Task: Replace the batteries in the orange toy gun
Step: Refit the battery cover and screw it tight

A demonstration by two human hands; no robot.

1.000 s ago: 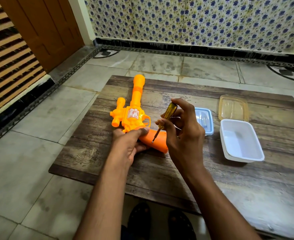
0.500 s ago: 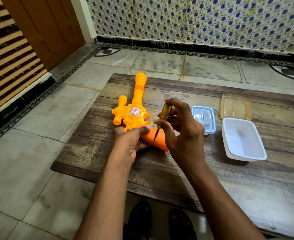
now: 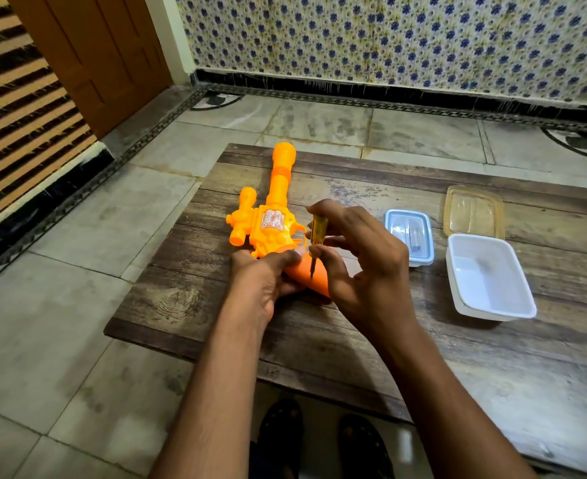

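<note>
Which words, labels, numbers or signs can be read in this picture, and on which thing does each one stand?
No text can be read.
Sticker on the side of the orange toy gun: a red and white print, too blurred to tell whether it holds any letters.
Yellow screwdriver in the right hand: no marking shows.
Small blue-lidded box, amber lid, white tub: no label shows.
</note>
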